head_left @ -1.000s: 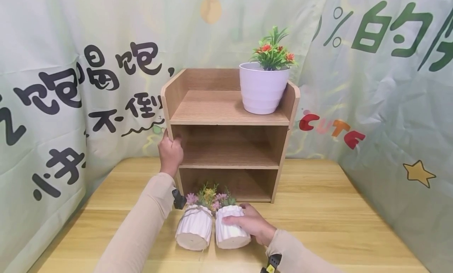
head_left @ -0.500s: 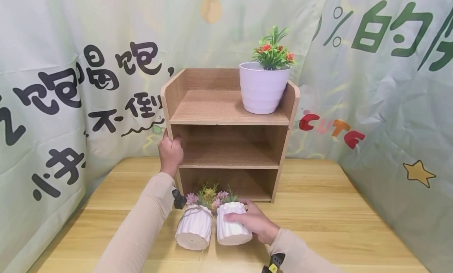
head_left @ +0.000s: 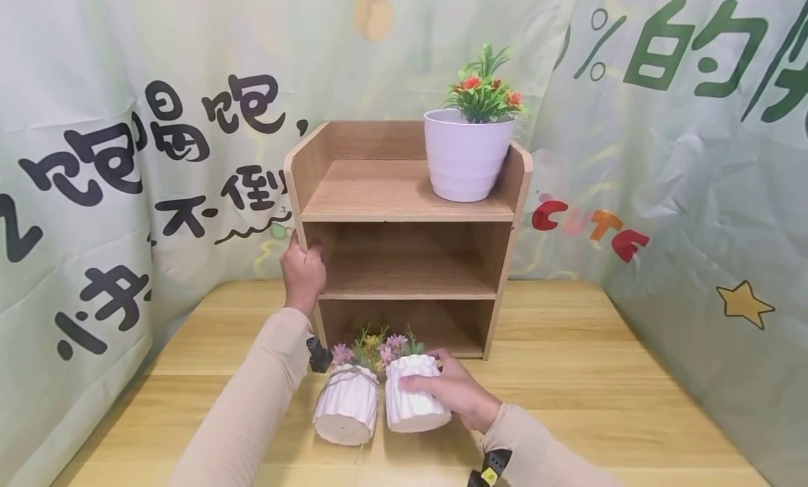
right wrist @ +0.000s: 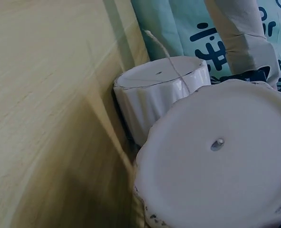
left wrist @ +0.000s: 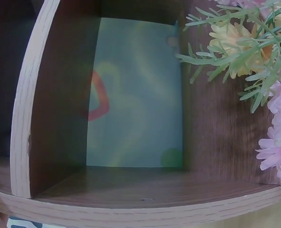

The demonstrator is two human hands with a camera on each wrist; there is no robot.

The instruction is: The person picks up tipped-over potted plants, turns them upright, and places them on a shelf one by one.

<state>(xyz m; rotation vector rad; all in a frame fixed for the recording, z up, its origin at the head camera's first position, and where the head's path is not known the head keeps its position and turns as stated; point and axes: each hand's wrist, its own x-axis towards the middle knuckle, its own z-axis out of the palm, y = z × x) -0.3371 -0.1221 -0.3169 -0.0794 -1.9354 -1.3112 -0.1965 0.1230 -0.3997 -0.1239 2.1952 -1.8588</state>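
Note:
My left hand (head_left: 304, 273) grips the left side panel of a wooden shelf unit (head_left: 372, 189) at its middle level. Low in front of the unit, my right hand (head_left: 463, 392) holds a small white fluted flowerpot (head_left: 413, 399), thumb on its near side. This pot is tilted, flowers towards the shelf and base towards me; its base (right wrist: 211, 180), with a small hole, fills much of the right wrist view. Beside it on the left, a similar white flowerpot (head_left: 346, 410) with twine lies on its side. Pink and yellow flowers (left wrist: 278, 128) show in the left wrist view.
A larger pale lilac pot (head_left: 468, 157) with red flowers stands on the top shelf at the right. The unit stands on a wooden table (head_left: 568, 375). Printed cloth (head_left: 208, 38) hangs behind and along both sides.
My right hand has raised the right-hand flowerpot slightly and shifted it a little to the right, widening the gap to the other pot. My left hand has kept its hold on the shelf unit.

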